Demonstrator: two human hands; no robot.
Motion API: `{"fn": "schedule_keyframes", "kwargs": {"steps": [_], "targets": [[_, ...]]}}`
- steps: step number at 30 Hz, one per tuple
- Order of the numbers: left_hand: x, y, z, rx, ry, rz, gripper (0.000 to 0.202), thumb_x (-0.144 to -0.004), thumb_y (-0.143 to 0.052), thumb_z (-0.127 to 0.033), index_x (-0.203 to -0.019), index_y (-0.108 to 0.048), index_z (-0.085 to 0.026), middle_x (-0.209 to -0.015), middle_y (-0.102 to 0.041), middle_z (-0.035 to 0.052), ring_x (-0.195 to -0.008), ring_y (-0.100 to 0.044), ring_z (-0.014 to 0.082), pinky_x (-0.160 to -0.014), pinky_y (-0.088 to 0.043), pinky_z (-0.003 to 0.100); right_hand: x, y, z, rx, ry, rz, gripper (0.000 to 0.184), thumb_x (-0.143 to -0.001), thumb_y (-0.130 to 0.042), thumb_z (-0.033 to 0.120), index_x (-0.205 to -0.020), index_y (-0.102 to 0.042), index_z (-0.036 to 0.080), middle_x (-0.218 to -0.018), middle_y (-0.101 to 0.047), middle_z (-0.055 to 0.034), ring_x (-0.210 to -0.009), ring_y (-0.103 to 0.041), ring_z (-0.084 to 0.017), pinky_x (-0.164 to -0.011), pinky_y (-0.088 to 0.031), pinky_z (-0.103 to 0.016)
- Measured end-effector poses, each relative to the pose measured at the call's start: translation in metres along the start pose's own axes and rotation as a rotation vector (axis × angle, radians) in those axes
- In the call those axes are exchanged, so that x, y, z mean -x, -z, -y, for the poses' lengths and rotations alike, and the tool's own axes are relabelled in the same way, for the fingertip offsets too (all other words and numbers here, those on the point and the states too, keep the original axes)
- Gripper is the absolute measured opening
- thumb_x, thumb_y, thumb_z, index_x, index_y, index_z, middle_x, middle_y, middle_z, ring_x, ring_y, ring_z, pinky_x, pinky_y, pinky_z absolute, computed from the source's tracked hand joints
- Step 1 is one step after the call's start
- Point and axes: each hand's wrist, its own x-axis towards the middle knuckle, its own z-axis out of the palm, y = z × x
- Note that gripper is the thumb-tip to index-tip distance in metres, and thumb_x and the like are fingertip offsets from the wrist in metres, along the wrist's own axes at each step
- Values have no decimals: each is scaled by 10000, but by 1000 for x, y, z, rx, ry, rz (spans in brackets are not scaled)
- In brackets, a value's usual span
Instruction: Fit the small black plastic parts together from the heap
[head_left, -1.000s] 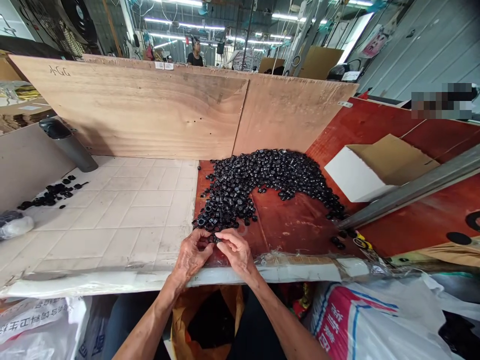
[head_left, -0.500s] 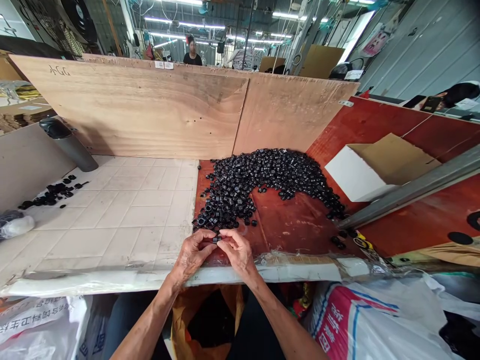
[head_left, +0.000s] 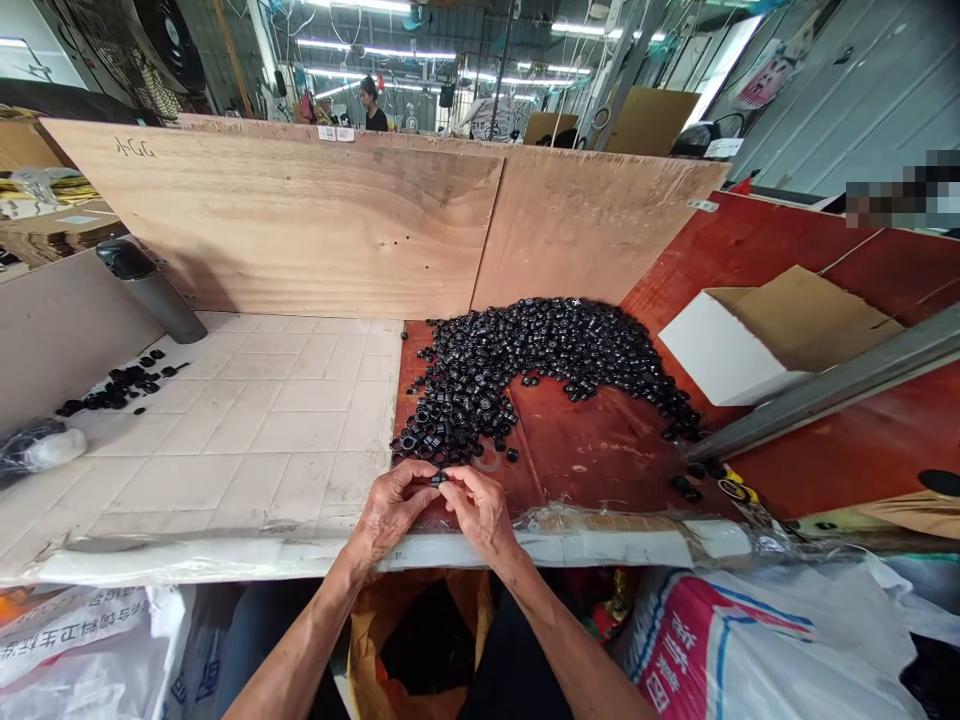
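Between my fingertips is a small black cylindrical part (head_left: 438, 480), held just above the near edge of the table. My left hand (head_left: 391, 507) pinches it from the left, thumb and forefinger closed. From the other side my right hand (head_left: 480, 508) grips the same part with its fingertips. Directly beyond my hands begins a curved pile of small black ring-like parts (head_left: 540, 340) on the red board (head_left: 570, 440). The fingers partly hide the held part, so its details are too small to make out.
A grey bottle (head_left: 154, 292) and scattered black bits (head_left: 124, 385) are at left. An open white box (head_left: 731, 350) stands at right behind a metal bar (head_left: 825, 380); yellow-handled scissors (head_left: 739, 488) lie nearby. A wooden panel (head_left: 300, 220) closes the back. Below me is an open brown bag (head_left: 364, 640).
The view has shifted slightly, moving the scene a little to the right. Both hands keep hold of the small black part, with the fingers slightly rearranged. A person in the background has turned.
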Motion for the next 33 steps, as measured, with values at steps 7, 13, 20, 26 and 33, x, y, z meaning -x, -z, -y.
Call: {"fn": "schedule_keyframes", "kwargs": {"steps": [7,13,20,26,33], "targets": [[-1,-1,3,18,32,16,230,-903,-721,-334,-1084,-723,-193,-1067,-735,47,-874,-708,168,-826,-591,295,-1,-3,-1,57,-32,-34,373,-1052,-486,463,-950,-704,179,-616,-582,17,-549,-570,-141,-585,-484,-231],[-1,-2,3,45,64,-9,231,-905,-705,-337,-1087,-704,-194,-1065,-742,41,-884,-721,169,-843,-602,300,1,0,6,69,-38,14,394,-1034,-518,437,-793,-703,187,-611,-604,-7,-556,-575,-151,-578,-476,-245],[-1,-1,2,41,50,-21,198,-902,-702,-300,-1073,-715,-201,-1046,-742,30,-905,-721,170,-858,-595,293,-1,3,10,3,-62,15,244,-942,-621,411,-933,-713,185,-607,-539,43,-535,-509,-131,-537,-427,-229],[0,0,0,40,75,-23,199,-908,-700,-314,-1073,-707,-205,-1020,-751,29,-880,-718,177,-826,-596,296,-1,2,3,29,-45,-13,219,-951,-601,369,-876,-703,191,-689,-612,11,-601,-559,-141,-599,-459,-234],[0,1,-3,-49,52,-1,217,-931,-663,-334,-1099,-713,-206,-1054,-752,38,-930,-707,188,-875,-572,303,1,0,4,44,26,1,258,-992,-556,377,-1086,-706,189,-874,-702,-47,-719,-665,-175,-675,-522,-249]]}}
